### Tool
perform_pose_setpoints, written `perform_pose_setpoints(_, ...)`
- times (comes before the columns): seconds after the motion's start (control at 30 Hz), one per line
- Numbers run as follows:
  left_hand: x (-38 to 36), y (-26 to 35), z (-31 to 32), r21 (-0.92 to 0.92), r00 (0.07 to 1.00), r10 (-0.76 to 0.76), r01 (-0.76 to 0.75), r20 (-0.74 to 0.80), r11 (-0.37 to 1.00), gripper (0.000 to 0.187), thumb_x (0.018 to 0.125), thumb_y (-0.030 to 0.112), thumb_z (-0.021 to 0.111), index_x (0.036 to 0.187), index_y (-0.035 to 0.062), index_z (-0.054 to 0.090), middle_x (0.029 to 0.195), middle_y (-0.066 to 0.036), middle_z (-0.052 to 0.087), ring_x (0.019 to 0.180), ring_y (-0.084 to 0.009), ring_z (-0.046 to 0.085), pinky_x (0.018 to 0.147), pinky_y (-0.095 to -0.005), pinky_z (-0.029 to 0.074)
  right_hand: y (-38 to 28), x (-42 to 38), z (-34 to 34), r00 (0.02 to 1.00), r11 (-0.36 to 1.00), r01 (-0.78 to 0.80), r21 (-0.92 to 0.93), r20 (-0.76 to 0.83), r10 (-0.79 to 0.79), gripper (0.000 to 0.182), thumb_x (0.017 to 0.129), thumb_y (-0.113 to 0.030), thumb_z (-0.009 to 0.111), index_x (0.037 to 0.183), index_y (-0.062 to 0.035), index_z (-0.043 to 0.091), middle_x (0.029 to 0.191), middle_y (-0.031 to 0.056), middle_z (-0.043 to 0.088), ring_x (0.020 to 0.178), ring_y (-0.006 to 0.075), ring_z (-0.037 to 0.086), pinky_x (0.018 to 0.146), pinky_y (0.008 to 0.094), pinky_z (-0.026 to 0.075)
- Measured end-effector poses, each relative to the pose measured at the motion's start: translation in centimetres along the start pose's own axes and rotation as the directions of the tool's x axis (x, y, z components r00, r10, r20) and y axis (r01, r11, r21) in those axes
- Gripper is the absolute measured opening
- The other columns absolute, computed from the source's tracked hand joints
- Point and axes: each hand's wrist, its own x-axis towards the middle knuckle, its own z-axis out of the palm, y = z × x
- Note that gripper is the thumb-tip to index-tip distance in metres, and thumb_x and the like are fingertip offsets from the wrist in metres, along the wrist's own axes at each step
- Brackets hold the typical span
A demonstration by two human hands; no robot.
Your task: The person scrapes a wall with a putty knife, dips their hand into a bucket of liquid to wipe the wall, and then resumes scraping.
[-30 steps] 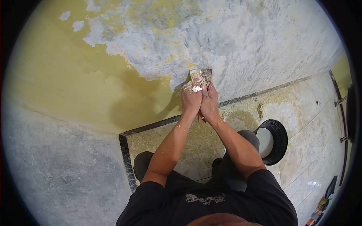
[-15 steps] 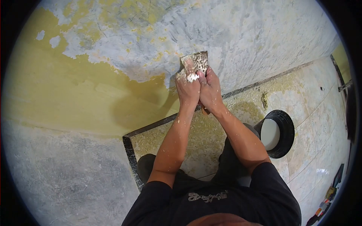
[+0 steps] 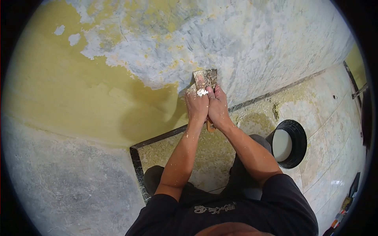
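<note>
Both of my hands are wrapped round a scraper (image 3: pixel 205 77), a wide flat blade crusted with paint flakes. Its orange-brown handle end pokes out below my palms. My left hand (image 3: pixel 197 103) grips it from the left, and my right hand (image 3: pixel 217 104) presses against it from the right, the two touching. The blade's far edge lies against the wall (image 3: pixel 252 47), at the bared grey-white part. Yellow-green paint (image 3: pixel 78 90) covers the wall to the left, with a ragged edge. Flakes speckle my hands and forearms.
A black bucket (image 3: pixel 301 143) of whitish liquid stands on the tiled floor (image 3: pixel 315 173), right of my knee. Paint scrapings (image 3: pixel 181 151) lie along the wall's foot by a dark skirting strip (image 3: pixel 159 135). Tools (image 3: pixel 346 203) lie at the far right.
The view has shifted slightly. My hands and the scraper have moved down the wall a little, and more of the handle end shows. Both hands keep their grip.
</note>
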Motion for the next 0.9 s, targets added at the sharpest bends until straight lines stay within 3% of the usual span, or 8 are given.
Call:
perform_pose_setpoints(0.1,0.4,0.1,0.0,0.126,0.999,0.028,-0.033,0.043,0.992,0.043,0.097,0.032,0.045,0.083,-0.0052,0.061,0.07,-0.026,0.061,0.064,-0.0423,0.06,0.057,-0.0474,0.043,-1.4,-0.3,-0.1,0.989,0.987,-0.147,0.06,0.044,0.144,0.022,0.101,-0.017,0.038,0.114,-0.001,0.047,0.07,0.0067,0.056,0.041,0.0117,0.047,0.033,0.0263,0.037)
perform_pose_setpoints(0.3,0.1,1.9,-0.4,0.164,0.994,-0.079,0.065,0.079,0.984,0.034,0.094,0.025,0.048,0.082,-0.0039,0.061,0.065,-0.025,0.06,0.059,-0.0407,0.06,0.055,-0.0475,0.046,-2.2,-0.3,-0.1,0.98,0.979,-0.195,0.062,0.053,0.192,0.02,0.101,-0.016,0.038,0.114,-0.001,0.045,0.067,0.0079,0.054,0.038,0.0138,0.047,0.032,0.0288,0.037)
perform_pose_setpoints(0.37,0.1,2.1,-0.3,0.112,0.991,-0.114,0.105,0.069,0.988,0.056,0.097,0.043,0.045,0.08,-0.0065,0.062,0.061,-0.023,0.058,0.052,-0.0307,0.052,0.054,-0.045,0.041,-2.5,-0.4,-0.3,0.978,0.978,-0.202,0.048,0.056,0.199,0.02,0.101,-0.015,0.039,0.114,-0.0009,0.045,0.067,0.0081,0.054,0.038,0.0138,0.046,0.032,0.0288,0.037)
perform_pose_setpoints(0.6,0.3,0.5,0.3,0.082,0.998,0.053,-0.055,0.022,0.995,0.057,0.097,0.044,0.042,0.078,-0.0061,0.063,0.066,-0.024,0.061,0.056,-0.0364,0.058,0.056,-0.0473,0.042,-2.7,-0.4,-0.4,0.993,0.992,-0.113,-0.054,0.039,0.115,0.019,0.1,-0.012,0.039,0.114,-0.0008,0.046,0.065,0.0068,0.054,0.038,0.0137,0.046,0.032,0.0291,0.037)
perform_pose_setpoints(0.67,0.7,0.0,0.5,0.015,0.996,0.086,-0.086,0.0,0.996,0.035,0.093,0.026,0.05,0.082,-0.0057,0.06,0.062,-0.024,0.06,0.049,-0.0381,0.058,0.047,-0.0454,0.046,-2.8,-0.2,-0.3,0.995,0.995,-0.094,-0.038,0.034,0.096,0.019,0.1,-0.013,0.04,0.113,-0.0009,0.047,0.065,0.0064,0.054,0.038,0.0135,0.046,0.032,0.0292,0.037)
perform_pose_setpoints(0.8,0.4,3.2,-1.0,0.08,0.997,-0.024,0.019,0.07,0.997,0.037,0.093,0.027,0.05,0.08,-0.006,0.061,0.061,-0.024,0.06,0.051,-0.0369,0.06,0.048,-0.0455,0.046,-2.4,-0.5,0.2,0.98,0.962,-0.195,0.19,0.067,0.186,0.02,0.1,-0.015,0.04,0.111,-0.0009,0.048,0.065,0.0056,0.054,0.038,0.0132,0.046,0.033,0.0292,0.036)
perform_pose_setpoints(0.87,0.7,4.7,-1.7,0.1,0.971,-0.18,0.166,0.159,0.981,0.036,0.091,0.027,0.05,0.08,-0.0061,0.061,0.061,-0.023,0.061,0.052,-0.0363,0.062,0.048,-0.045,0.047,-2.7,0.2,0.2,0.989,0.975,-0.146,0.17,0.058,0.138,0.02,0.1,-0.015,0.04,0.112,-0.0012,0.049,0.066,0.006,0.055,0.039,0.0127,0.046,0.033,0.0289,0.036)
perform_pose_setpoints(0.9,1.3,4.0,-1.2,0.119,0.986,-0.095,0.079,0.137,0.99,0.034,0.089,0.025,0.051,0.079,-0.0055,0.062,0.065,-0.024,0.062,0.059,-0.0402,0.063,0.053,-0.0465,0.048,-2.9,0.5,0.3,0.994,0.984,-0.098,0.148,0.059,0.09,0.021,0.1,-0.016,0.04,0.113,-0.0015,0.05,0.066,0.0063,0.055,0.04,0.0122,0.046,0.033,0.0285,0.036)
